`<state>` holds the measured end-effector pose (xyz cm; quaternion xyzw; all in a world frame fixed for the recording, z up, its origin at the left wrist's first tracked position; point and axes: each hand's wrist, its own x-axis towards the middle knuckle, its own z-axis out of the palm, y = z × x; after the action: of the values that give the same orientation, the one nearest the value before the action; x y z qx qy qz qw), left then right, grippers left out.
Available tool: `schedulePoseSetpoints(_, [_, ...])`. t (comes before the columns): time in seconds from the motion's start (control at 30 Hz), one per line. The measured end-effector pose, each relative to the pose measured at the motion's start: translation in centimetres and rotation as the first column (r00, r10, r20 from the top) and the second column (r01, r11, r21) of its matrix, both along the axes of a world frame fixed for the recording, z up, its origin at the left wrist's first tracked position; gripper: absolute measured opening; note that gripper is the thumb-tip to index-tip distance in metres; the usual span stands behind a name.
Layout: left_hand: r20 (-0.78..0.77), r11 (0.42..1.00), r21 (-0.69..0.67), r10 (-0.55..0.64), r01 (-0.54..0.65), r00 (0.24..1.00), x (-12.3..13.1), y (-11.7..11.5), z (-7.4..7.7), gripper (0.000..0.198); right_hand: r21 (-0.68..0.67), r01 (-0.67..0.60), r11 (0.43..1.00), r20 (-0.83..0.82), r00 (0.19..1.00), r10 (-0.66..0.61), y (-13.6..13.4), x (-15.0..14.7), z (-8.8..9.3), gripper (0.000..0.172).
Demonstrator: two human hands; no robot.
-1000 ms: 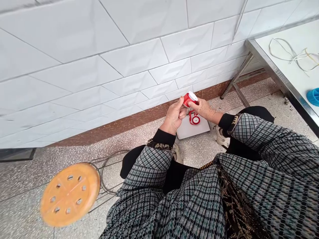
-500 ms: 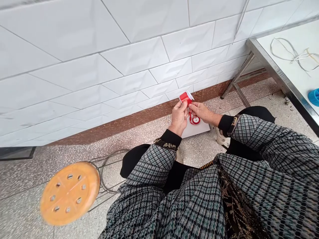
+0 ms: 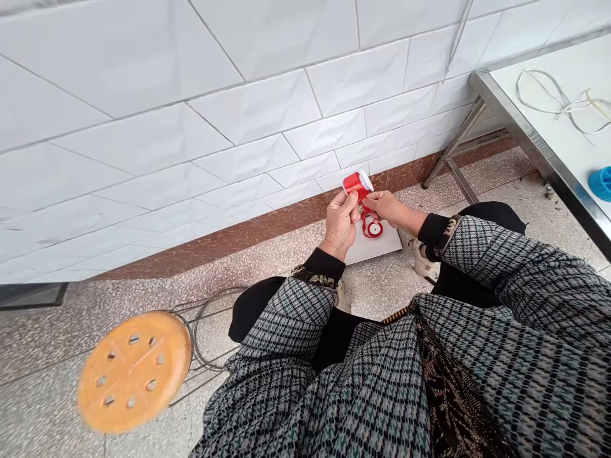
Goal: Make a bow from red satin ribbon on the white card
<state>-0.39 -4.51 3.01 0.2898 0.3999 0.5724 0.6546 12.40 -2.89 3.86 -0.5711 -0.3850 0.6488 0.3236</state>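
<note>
My left hand is closed round a red ribbon spool with a white end, held up in front of the wall. My right hand pinches the loose red ribbon just below the spool. Under both hands, a second small red ribbon roll with a white core lies on a white board on the floor.
An orange round stool with a wire frame stands at lower left. A metal-edged table at right carries pale cords and a blue object. A white tiled wall rises ahead. My checked coat fills the foreground.
The spool passed from between both hands up into my left hand. My right hand dropped a little below it and now pinches the ribbon end.
</note>
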Motion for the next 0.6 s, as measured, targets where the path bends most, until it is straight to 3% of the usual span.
schedulePoseSetpoints(0.2, [-0.03,0.985,0.169,0.048,-0.042,0.998,-0.2,0.7,-1.2,0.02,-0.05,0.044,0.998,-0.058,0.997,-0.047,-0.2,0.0,0.9,0.025])
schedulePoseSetpoints(0.43, [-0.064,0.99,0.138,0.013,-0.005,0.998,-0.4,0.6,-1.3,0.019,-0.086,-0.103,0.991,-0.143,0.986,0.09,-0.5,0.3,1.0,0.027])
schedulePoseSetpoints(0.6, [-0.068,0.981,0.192,0.038,-0.024,0.997,-0.6,0.8,-1.7,0.021,-0.106,-0.15,0.983,0.001,0.989,0.151,0.3,0.8,1.8,0.021])
